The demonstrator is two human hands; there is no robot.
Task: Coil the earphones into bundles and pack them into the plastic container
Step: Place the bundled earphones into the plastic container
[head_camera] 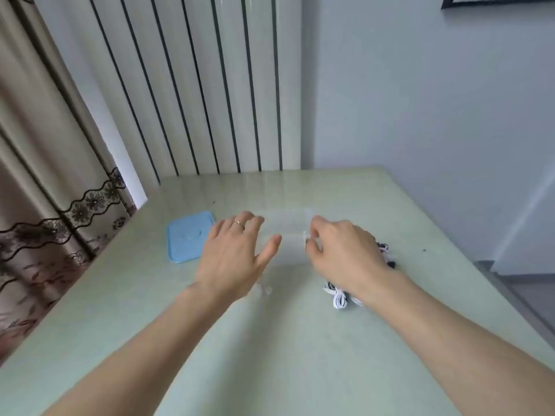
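Light, limp earphones (339, 297), apt to tangle; best pinched at cord middle. Piled on worktop (270, 355) beneath right wrist, behind fingers. Right hand (342, 250) pinching clear plastic container (288, 232) rim; left hand (237, 250) spread loose beside it, gripping nothing. Blue lid (187, 237) left.
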